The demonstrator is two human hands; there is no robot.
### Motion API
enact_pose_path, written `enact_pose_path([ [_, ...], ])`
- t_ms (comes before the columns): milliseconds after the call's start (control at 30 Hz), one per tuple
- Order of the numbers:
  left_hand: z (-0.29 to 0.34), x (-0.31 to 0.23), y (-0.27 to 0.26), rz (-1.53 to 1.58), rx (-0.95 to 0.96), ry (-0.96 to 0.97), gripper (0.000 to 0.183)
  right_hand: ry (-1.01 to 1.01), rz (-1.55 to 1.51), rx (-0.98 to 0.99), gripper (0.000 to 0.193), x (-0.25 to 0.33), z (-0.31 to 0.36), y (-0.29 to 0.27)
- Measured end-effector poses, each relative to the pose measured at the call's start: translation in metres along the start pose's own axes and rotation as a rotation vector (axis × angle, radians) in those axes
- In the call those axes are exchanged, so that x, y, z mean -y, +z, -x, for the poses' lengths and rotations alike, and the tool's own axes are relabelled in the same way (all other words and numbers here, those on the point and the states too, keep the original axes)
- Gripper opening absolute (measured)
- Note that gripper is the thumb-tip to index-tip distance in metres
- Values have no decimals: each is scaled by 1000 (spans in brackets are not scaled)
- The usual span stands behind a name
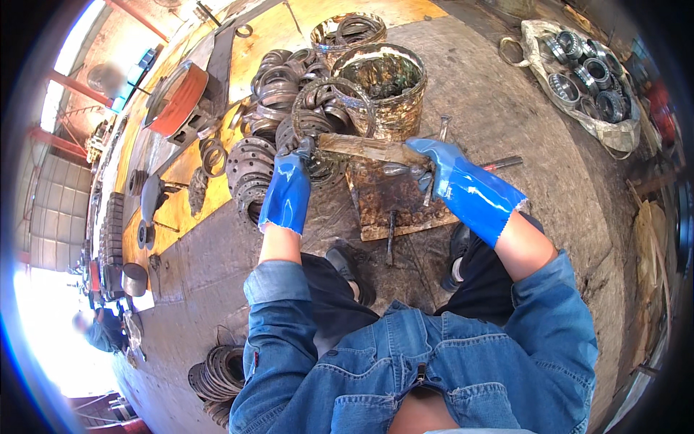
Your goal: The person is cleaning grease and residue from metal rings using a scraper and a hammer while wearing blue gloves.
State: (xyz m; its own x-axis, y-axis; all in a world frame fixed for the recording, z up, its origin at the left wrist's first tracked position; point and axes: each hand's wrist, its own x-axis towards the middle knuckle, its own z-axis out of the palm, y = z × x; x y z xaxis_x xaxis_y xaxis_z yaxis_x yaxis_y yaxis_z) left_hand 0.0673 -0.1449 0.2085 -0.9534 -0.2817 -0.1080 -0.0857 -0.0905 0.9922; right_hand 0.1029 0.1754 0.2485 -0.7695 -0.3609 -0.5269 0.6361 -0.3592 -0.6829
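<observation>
Both my hands wear blue rubber gloves. My left hand (290,181), its fingertips dark with grease, is closed on the lower left edge of a large thin metal ring (297,108), held tilted up. My right hand (466,181) grips one end of a flat, brownish, wood-like strip (369,148). The strip reaches left across the ring's lower edge, close to my left fingers; whether it touches the ring I cannot tell. Behind it stands a grimy bucket (401,119) with dark, greasy contents. A stained board (405,220) lies below my hands, between my feet.
Greasy rings and flanges (278,94) are heaped left of the bucket, with another ring-filled bucket (314,36) behind. Metal tools (391,242) lie around the board. A white sack (614,130) of bearings sits far right. More stacked flanges (224,369) lie at lower left.
</observation>
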Motion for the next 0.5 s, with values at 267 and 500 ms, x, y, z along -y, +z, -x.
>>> enact_pose_path([
  [267,-10,5,0,218,47,79,35,30,-64,139,28,-6,-7,15],
  [500,20,-23,22,243,24,173,32,25,23,-8,27,-1,-6,20],
])
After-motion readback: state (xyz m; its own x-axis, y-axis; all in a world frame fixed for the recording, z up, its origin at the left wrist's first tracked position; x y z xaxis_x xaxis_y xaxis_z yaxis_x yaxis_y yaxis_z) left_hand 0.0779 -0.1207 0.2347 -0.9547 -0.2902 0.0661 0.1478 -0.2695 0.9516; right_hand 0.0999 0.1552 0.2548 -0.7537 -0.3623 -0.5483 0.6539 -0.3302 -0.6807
